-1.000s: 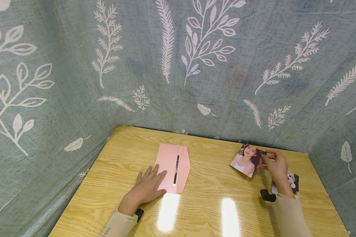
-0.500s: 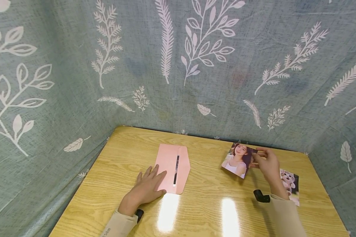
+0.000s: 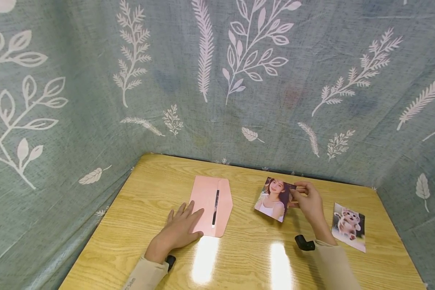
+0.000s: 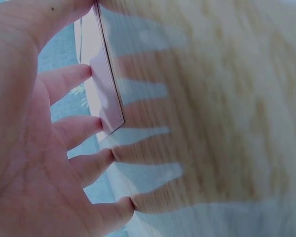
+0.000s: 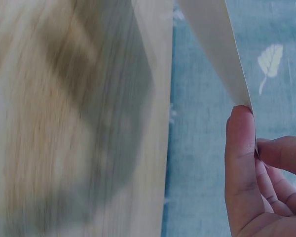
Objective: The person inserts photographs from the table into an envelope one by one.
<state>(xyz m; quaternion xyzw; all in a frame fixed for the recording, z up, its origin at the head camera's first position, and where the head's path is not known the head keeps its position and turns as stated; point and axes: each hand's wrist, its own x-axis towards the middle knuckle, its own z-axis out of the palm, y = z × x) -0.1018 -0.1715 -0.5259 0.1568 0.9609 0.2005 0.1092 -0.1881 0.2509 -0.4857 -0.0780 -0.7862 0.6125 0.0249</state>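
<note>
A pink envelope (image 3: 206, 189) lies on the table, a dark strip showing through a slot near its pointed right side. My left hand (image 3: 179, 231) rests with spread fingers on the envelope's lower left; in the left wrist view its fingertips touch the envelope (image 4: 106, 94) and the tabletop. Between thumb and fingers, my right hand (image 3: 308, 203) pinches the right edge of a photo (image 3: 273, 201) of a person in a white top. That photo is held tilted above the table; the right wrist view shows its pale back (image 5: 219, 49) edge-on.
A second photo (image 3: 349, 227), of a kitten, lies flat on the table's right side. The wooden table (image 3: 159, 173) reflects two bright light patches near its front. A blue-green leaf-patterned cloth (image 3: 188, 80) hangs behind and at both sides.
My right hand has carried the photo of the person leftward, toward the envelope. The kitten photo, partly covered by the right arm before, is now in full view. My left hand has stayed still.
</note>
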